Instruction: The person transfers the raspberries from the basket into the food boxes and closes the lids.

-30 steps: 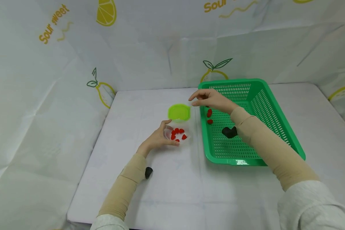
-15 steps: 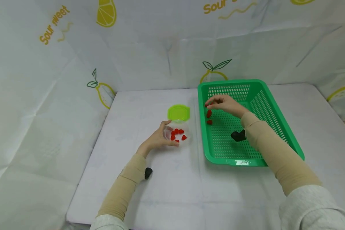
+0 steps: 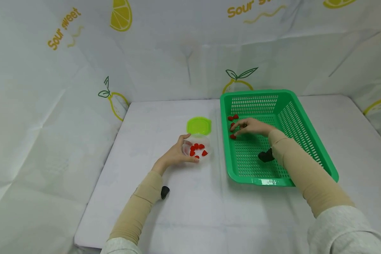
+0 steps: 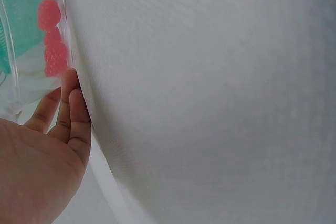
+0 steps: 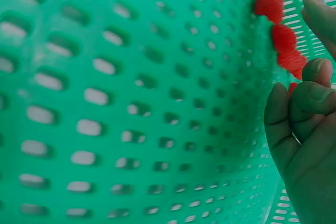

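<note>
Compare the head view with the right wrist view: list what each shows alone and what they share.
Only the head view shows the left hand holding the clear container of red pieces, the lime lid beyond it and the white table. Only the right wrist view shows the curled fingertips close up against the perforated wall. Both show the right hand, the green basket and red pieces in it.

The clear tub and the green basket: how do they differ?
The clear tub is small, see-through and round-cornered; the green basket is large, opaque and perforated. The left hand holds the tub, while the right hand reaches inside the basket. Both sit on the white table and hold red pieces.
</note>
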The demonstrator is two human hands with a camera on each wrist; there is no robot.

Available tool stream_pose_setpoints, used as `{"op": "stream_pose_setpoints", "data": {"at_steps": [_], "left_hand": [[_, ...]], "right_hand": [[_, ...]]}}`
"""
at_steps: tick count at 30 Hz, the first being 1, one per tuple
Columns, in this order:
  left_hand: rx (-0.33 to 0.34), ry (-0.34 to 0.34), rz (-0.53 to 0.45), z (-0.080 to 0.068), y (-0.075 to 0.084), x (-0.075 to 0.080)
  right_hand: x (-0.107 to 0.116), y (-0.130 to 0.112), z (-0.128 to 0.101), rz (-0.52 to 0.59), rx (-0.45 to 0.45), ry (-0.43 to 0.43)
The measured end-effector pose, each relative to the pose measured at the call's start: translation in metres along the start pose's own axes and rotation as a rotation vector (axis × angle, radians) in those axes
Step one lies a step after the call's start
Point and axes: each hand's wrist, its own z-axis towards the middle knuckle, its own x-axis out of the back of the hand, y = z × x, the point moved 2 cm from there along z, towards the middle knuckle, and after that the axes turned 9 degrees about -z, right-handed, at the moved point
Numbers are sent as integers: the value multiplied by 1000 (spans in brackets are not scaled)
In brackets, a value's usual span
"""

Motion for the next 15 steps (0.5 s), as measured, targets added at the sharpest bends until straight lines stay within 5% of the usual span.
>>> {"op": "stream_pose_setpoints", "data": {"at_steps": [15], "left_hand": [[-1, -11, 8, -2, 3, 1]], "right_hand": [[-9, 7, 9, -89, -9, -71]]}}
